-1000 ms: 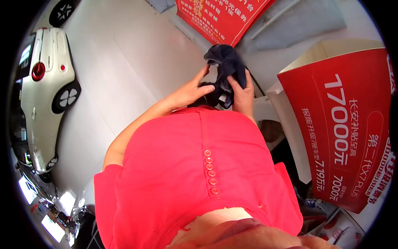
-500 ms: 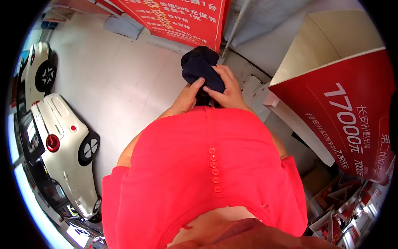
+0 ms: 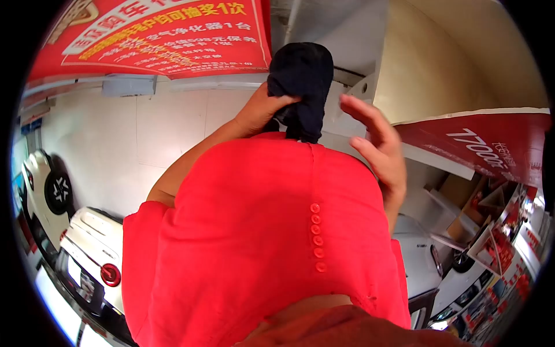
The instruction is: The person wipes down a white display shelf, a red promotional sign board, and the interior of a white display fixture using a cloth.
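A dark navy cloth [image 3: 312, 72] is bunched up in front of my red shirt [image 3: 248, 220]. Its lower part hangs down toward the shirt hem. My left hand [image 3: 263, 110] grips the cloth from the left, the fingers partly hidden in its folds. To the right, my right hand [image 3: 378, 141] is off the cloth, with thumb and fingers apart and nothing between them. A red-and-cream box-like display [image 3: 462, 136] stands beyond that hand.
A red banner [image 3: 167, 43] with printed writing stands ahead on the left, over the pale tiled floor [image 3: 173, 121]. White cars [image 3: 95, 231] are at the far left. Cardboard boxes and red-and-white items [image 3: 494, 243] sit at the lower right.
My right hand has let go of the cloth and moved right, opening. My left hand keeps its hold. The view has swung, bringing more of the banner in.
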Action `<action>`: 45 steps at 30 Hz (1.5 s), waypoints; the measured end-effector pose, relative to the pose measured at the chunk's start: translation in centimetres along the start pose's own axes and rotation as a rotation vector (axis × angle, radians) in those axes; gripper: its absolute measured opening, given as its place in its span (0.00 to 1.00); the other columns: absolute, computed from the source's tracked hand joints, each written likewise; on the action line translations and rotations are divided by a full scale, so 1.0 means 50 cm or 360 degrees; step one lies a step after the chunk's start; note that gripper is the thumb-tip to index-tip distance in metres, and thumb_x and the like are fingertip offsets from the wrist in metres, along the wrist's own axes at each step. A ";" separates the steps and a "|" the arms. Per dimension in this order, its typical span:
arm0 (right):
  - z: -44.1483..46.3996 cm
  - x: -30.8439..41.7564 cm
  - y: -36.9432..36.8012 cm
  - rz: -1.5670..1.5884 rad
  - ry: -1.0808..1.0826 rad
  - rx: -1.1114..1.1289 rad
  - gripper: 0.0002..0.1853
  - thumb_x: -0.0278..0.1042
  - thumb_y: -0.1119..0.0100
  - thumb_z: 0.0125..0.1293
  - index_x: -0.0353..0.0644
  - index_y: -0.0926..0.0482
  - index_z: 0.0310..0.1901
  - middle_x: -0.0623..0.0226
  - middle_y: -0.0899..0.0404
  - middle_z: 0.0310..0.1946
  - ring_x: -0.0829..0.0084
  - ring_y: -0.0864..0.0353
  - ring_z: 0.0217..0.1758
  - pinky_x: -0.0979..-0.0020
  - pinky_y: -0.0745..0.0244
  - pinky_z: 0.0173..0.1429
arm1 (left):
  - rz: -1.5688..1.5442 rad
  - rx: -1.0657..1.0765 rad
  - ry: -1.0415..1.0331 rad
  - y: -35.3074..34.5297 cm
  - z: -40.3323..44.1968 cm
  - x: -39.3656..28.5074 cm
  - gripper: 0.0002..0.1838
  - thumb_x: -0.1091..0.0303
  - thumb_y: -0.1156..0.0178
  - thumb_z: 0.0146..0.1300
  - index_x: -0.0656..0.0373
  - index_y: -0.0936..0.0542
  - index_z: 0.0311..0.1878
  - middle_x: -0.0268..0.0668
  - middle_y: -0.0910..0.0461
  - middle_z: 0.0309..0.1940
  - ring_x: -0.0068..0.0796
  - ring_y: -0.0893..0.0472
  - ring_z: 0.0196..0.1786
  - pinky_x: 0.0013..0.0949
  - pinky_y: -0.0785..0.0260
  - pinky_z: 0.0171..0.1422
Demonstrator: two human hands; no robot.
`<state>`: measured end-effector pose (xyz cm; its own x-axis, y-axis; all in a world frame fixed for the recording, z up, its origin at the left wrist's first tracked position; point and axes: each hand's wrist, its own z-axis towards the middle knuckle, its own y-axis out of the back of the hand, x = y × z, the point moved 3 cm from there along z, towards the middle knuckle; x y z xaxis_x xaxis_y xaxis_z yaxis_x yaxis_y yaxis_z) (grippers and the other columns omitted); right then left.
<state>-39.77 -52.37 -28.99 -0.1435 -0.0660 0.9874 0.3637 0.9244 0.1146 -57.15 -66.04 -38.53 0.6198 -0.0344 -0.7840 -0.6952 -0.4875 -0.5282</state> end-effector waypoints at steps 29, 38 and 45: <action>0.025 0.181 0.132 -0.1443 0.1303 -0.1635 0.64 0.28 0.23 0.45 0.50 0.63 0.75 0.55 0.50 0.71 0.56 0.41 0.71 0.56 0.34 0.73 | 0.1048 0.0400 -0.1131 -0.190 0.325 -0.213 0.32 0.66 0.28 0.47 0.65 0.24 0.57 0.45 0.22 0.56 0.42 0.23 0.59 0.38 0.34 0.65; 0.027 0.187 0.126 -0.1791 0.0929 -0.1991 0.64 0.37 0.23 0.44 0.45 0.63 0.76 0.50 0.52 0.73 0.48 0.39 0.71 0.50 0.34 0.70 | 0.1407 0.0424 -0.1009 -0.348 0.431 -0.242 0.29 0.53 0.35 0.47 0.66 0.20 0.48 0.54 0.19 0.45 0.52 0.20 0.50 0.43 0.28 0.56; -0.001 0.166 0.117 -0.1738 0.0977 -0.2205 0.61 0.33 0.25 0.45 0.49 0.59 0.76 0.55 0.50 0.73 0.51 0.42 0.73 0.51 0.36 0.72 | 0.1701 0.0752 -0.0668 -0.524 0.538 -0.162 0.30 0.46 0.36 0.46 0.62 0.17 0.46 0.50 0.17 0.44 0.49 0.19 0.48 0.44 0.27 0.54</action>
<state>-38.78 -47.54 -20.09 -0.6046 -0.7433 0.2863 0.7908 -0.5171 0.3274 -53.72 -29.52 -27.11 -0.4420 0.1034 -0.8910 -0.8966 -0.0220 0.4422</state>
